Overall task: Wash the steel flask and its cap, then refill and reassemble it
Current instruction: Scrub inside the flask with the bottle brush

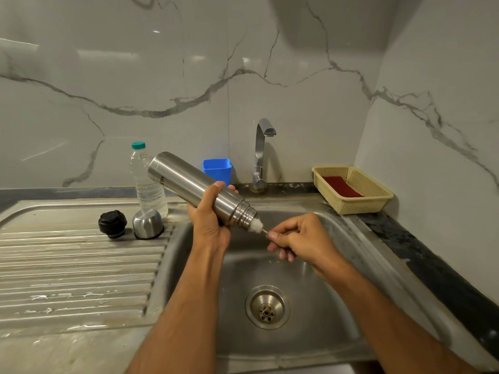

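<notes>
Both forearms reach over the sink [337, 265]: my left hand [208, 220] wraps the slick, rigid flask [194, 184] mid-body, right fingers [280, 238] pinching the brush [258, 225] stem.

One view only: head-worn wide-angle camera, set above the near edge of the sink [337, 265], facing forward and down. Close range; both forearms enter from the near edge. Frame spans drainboard [75, 265] at left, tap [262, 152] and marble wall at far side.
</notes>
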